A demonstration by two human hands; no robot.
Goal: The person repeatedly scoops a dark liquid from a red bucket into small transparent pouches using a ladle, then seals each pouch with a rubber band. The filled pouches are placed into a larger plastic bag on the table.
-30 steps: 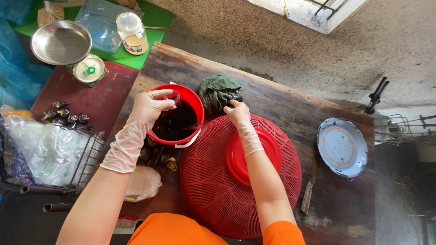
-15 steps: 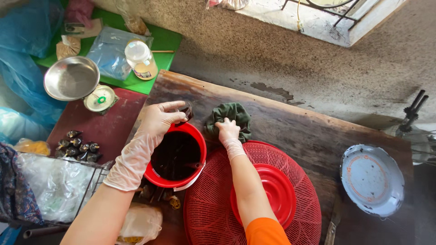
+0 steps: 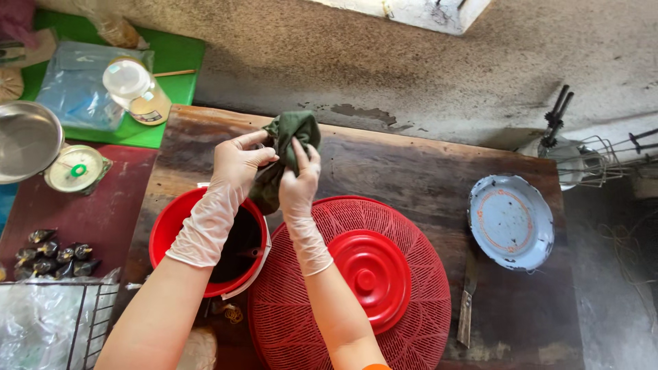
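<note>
While gloved, both hands on green cloth

Bucket left of mesh food cover on wooden table; plate and knife right; cloth above bucket.

Both the left hand and right hand wear thin translucent disposable gloves reaching past the wrists, forearms bare, with an orange sleeve edge lower down.
</note>
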